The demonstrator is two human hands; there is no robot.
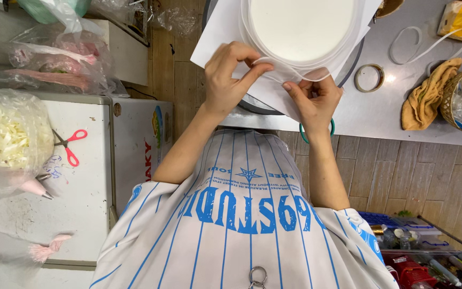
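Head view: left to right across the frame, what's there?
Bag of white ribbon bits → red-handled scissors → left hand → right hand → tape roll → yellow cloth → basket.

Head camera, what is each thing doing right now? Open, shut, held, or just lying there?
left hand, pinching the clear strip
right hand, pinching the same strip
white round cake, ringed by the strip
red scissors, open, lying flat
tape roll, lying flat, untouched
yellow cloth, crumpled
piping bag, lying on its side
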